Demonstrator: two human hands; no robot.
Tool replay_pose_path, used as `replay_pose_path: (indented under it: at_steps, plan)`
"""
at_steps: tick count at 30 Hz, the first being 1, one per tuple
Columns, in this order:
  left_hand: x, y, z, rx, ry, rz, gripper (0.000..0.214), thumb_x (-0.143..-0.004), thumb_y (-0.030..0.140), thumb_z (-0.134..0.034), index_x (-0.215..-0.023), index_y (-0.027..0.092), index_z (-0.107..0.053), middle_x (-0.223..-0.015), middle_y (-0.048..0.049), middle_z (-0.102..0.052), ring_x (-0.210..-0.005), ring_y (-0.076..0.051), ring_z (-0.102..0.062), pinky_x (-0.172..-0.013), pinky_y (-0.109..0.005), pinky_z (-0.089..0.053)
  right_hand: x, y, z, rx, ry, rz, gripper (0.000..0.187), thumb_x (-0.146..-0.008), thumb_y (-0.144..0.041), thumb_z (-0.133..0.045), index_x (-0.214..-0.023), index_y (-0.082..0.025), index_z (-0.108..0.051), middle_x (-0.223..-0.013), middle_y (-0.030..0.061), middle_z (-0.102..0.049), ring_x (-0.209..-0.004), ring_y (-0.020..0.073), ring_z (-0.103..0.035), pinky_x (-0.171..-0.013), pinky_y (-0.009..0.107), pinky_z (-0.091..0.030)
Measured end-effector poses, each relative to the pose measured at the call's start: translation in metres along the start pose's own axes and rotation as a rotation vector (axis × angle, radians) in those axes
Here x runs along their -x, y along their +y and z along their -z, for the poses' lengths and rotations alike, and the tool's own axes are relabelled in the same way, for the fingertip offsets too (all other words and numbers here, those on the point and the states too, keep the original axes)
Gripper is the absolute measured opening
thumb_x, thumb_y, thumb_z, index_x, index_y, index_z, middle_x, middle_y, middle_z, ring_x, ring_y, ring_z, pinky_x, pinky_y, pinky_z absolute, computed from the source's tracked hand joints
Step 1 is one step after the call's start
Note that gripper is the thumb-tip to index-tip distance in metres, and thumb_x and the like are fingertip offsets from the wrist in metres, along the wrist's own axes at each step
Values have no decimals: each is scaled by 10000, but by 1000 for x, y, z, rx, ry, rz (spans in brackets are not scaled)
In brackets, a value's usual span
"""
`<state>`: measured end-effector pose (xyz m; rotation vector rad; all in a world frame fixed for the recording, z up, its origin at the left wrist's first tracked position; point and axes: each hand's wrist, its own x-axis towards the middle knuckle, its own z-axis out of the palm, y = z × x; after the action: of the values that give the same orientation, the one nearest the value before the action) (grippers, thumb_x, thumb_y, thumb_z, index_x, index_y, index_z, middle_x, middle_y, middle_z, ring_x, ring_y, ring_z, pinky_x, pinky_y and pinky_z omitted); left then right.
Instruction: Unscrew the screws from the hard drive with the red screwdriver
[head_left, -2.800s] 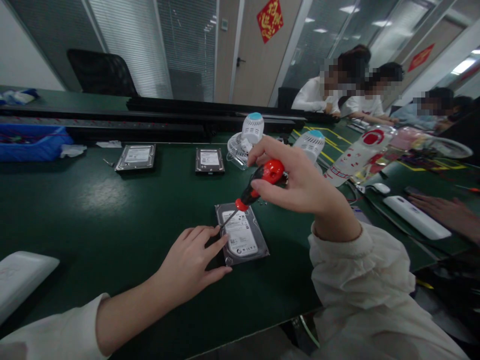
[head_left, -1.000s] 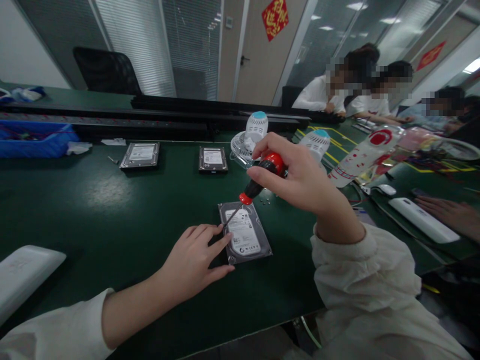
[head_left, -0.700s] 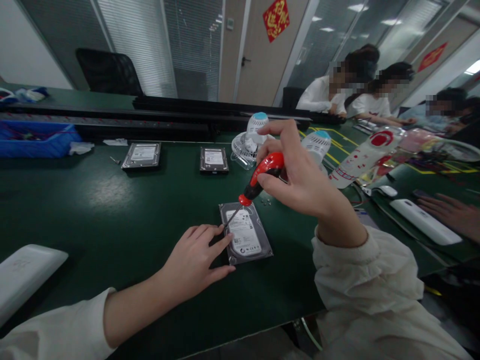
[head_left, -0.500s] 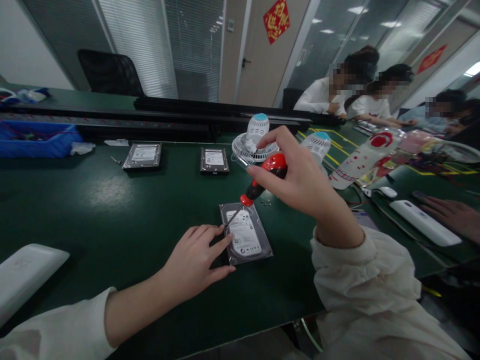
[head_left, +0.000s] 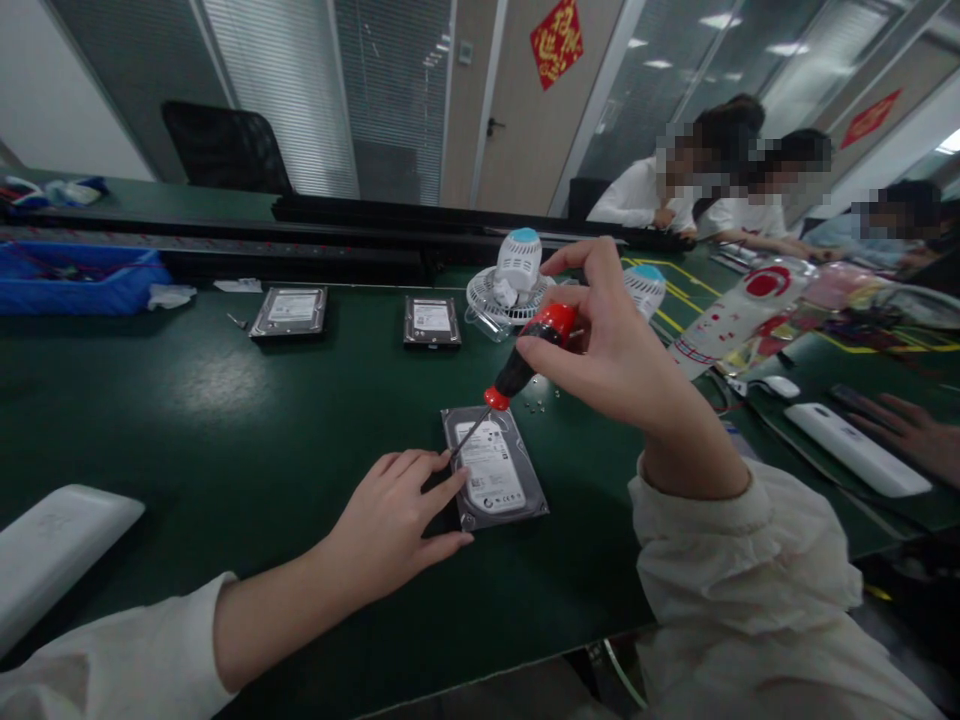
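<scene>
By the right hand, a screwdriver is gripped at a tilt over a hard drive, laid flat on the surface. The drive's left side is touched by the left hand, fingers spread. Beyond, 2 further drives are seen.

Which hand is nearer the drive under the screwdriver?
Left. The left hand has fingertips at the left edge of the drive; the right hand is raised to its upper right, holding the screwdriver.
</scene>
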<state>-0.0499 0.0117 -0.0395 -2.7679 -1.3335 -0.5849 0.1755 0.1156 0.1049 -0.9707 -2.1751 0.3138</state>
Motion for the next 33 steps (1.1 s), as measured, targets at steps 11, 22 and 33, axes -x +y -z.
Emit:
replay_pose_path:
  at_steps: [11, 22, 33]
  plan:
    - [1, 0, 0, 6, -14, 11, 594, -894, 479, -798, -1390, 176, -673, -1332, -190, -696, -1203, -375, -660, -941, -543, -581, -1, -1, -4, -41, -6, 47, 323, -857, -260, -697, -1111, -249, -498, -947, 0, -649, -766, 167, -623, -684, 371, -497]
    - [-1, 1, 4, 9, -15, -2, 602, -877, 448, -823, -1371, 137, -680, -1301, -213, -702, -1178, -389, -672, -910, -549, -596, -3, 0, -4, -58, 39, 106, 257, -888, -246, -659, -1094, -235, -505, -940, 5, -634, -862, 180, -646, -808, 396, -529]
    - [-1, 0, 2, 4, -8, -2, 591, -877, 449, -821, -1370, 154, -683, -1310, -200, -700, -1185, -381, -665, -914, -543, -592, -1, -3, -3, -65, -10, 144, 325, -858, -188, -615, -1138, -256, -465, -1016, 21, -607, -865, 182, -615, -787, 407, -526]
